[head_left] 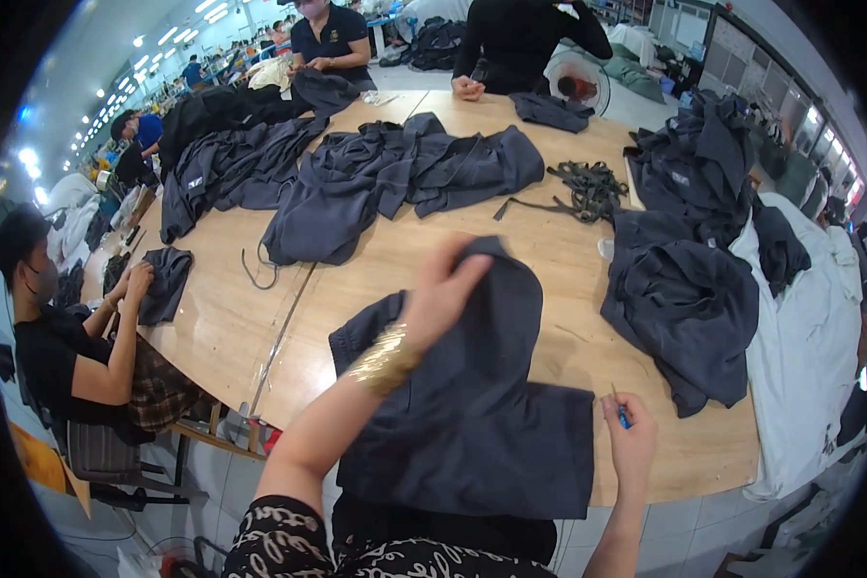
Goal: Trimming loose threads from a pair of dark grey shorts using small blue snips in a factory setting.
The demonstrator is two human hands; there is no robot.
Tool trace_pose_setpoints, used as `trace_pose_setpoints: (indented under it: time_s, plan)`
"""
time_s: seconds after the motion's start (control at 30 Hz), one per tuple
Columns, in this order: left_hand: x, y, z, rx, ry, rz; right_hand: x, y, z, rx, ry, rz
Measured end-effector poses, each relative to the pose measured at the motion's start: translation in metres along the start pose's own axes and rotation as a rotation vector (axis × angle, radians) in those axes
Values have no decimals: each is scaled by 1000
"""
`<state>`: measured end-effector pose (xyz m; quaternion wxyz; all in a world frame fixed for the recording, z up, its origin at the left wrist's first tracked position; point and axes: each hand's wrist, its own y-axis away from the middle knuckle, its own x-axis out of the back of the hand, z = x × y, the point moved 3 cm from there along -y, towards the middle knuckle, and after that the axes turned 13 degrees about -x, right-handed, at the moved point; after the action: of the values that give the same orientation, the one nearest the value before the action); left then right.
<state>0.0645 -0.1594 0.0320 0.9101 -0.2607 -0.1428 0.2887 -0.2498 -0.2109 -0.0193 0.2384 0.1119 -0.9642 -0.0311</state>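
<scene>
A dark navy garment lies spread on the table's near edge in front of me, with a rounded, hood-like part at its far end. My left hand, with a wide gold bracelet on its wrist, reaches across the garment. Its thumb and fingers close on the top of the rounded part, slightly blurred. To the right of the garment is my right hand, curled around a small blue-handled tool with a thin tip. Most of that tool is hidden by the fingers, so its exact kind does not show.
More dark garments lie across the table, with a garment heap at the right beside white cloth. Tangled black straps lie beyond my hands. A co-worker handles dark cloth at the left; two people stand across the table.
</scene>
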Motion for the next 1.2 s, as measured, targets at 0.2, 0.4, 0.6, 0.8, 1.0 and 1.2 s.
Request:
trace_pose_setpoints:
  time_s: [0.2,0.4,0.6,0.8,1.0,1.2]
  plan:
    - [152,116,33,246,-48,43,-19,-5,-30,104,18,-66]
    - [193,200,11,399,-505,230,-57,6,-67,231,88,-169]
    - [126,175,34,198,-457,75,-89,29,-88,343,135,-330]
    - [68,140,14,103,-501,-58,-106,50,-99,358,160,-452]
    - [50,137,25,43,-388,-92,-96,45,-72,195,50,-473]
    - [33,182,52,207,-154,-178,-120,74,-45,-65,-79,-631]
